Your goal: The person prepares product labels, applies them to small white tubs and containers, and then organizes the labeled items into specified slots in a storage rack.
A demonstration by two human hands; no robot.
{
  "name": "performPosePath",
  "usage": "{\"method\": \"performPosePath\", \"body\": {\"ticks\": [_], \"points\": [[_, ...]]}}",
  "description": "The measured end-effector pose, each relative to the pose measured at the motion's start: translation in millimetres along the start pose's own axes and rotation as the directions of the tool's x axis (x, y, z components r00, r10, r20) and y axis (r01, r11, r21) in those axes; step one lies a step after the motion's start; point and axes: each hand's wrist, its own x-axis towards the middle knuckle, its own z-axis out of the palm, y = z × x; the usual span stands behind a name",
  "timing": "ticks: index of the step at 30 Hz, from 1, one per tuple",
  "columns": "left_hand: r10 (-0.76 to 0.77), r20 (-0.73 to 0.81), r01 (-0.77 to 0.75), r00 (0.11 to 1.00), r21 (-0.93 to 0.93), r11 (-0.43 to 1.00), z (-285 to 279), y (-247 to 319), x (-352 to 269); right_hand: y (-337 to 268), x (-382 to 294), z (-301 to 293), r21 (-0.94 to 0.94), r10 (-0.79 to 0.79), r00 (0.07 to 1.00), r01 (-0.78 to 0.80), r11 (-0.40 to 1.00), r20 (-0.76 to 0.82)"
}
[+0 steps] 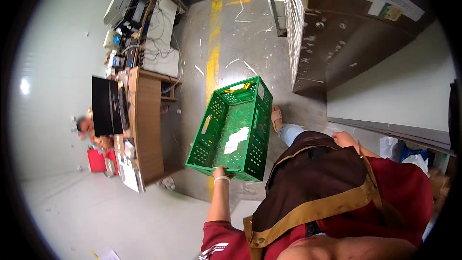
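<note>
My left hand (220,172), with a white band at the wrist, grips the near end of a green perforated plastic crate (265,115). The crate hangs tilted above the floor, its open top facing me. White paper pieces (236,140) lie on its bottom, and a yellow handle (237,87) shows at its far end. My right hand (342,139) is beside my brown apron (317,177), seen from the back with the fingers mostly hidden. Whether it holds anything cannot be told.
On the left, a wooden desk (148,122) carries a black monitor (106,106), electronics and loose cables (158,39). A dark brown cabinet (335,47) stands at right. Paper scraps (249,67) litter the grey floor beside a yellow line (213,50). Bags (415,155) sit at far right.
</note>
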Motion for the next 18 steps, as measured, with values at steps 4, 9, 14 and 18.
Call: {"method": "performPosePath", "body": {"ticks": [4,9,14,18], "points": [[-0.019,0.127,0.015,0.992,0.031,0.999,-29.8,26.6,90.6,-60.6,28.3,108.6,0.010,-0.042,0.999,0.041,0.999,0.022],[-0.107,0.234,0.079,0.966,0.128,0.989,-33.5,7.9,157.6,-172.3,-28.2,195.0,0.124,-0.074,0.991,0.087,0.988,-0.111],[-0.013,0.238,-0.013,0.971,0.107,0.994,11.2,26.1,251.8,-264.4,-60.9,330.7,0.261,0.058,0.988,-0.019,0.965,-0.142],[0.099,0.254,-0.143,0.962,0.159,0.977,56.3,19.0,322.7,-338.0,-93.2,454.4,0.328,0.342,0.924,-0.273,0.904,-0.172]]}}
